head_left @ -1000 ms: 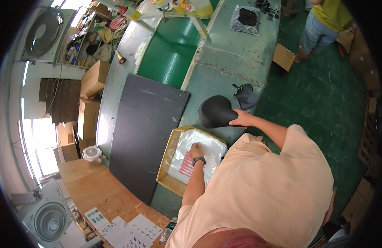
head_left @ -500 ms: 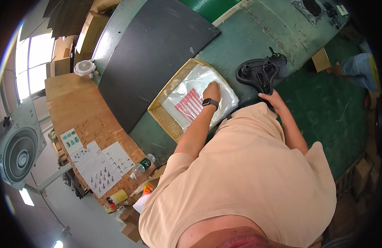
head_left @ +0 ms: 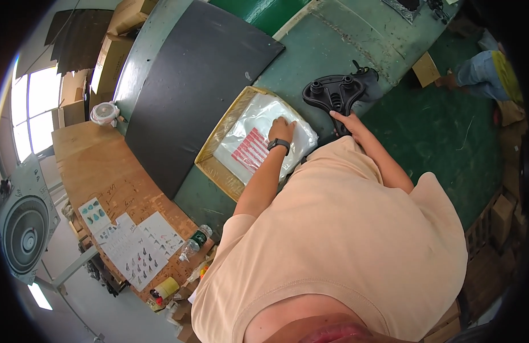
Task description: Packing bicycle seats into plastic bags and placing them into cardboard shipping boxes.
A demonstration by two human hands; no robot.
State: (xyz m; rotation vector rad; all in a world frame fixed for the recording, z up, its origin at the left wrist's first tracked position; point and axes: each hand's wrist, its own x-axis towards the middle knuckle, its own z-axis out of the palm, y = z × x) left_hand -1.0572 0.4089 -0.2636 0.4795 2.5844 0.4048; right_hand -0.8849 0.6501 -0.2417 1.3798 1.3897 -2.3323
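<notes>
A yellow basket [head_left: 214,178] holds a stack of clear plastic bags [head_left: 248,121], some with red printed stripes. My left hand [head_left: 281,130], with a dark watch on its wrist, rests on the top bags. Its fingers are slightly apart, their tips touching the plastic. To the right, a black bicycle saddle [head_left: 336,94] lies underside up, springs and clamp showing. My right hand [head_left: 348,122] is closed round its narrow nose, thumb on top; the other fingers are mostly hidden.
A black mat [head_left: 204,74] covers part of the green table beyond the basket. At left a wooden board [head_left: 104,154] carries paper sheets [head_left: 137,248] and a plastic bottle [head_left: 197,240]. Another person's sleeve [head_left: 476,70] appears at far right near a piece of cardboard [head_left: 426,70].
My left hand has loosened from a closed grip to fingers slightly apart on the bags. The saddle has turned a little in my right hand. The whole view has shifted.
</notes>
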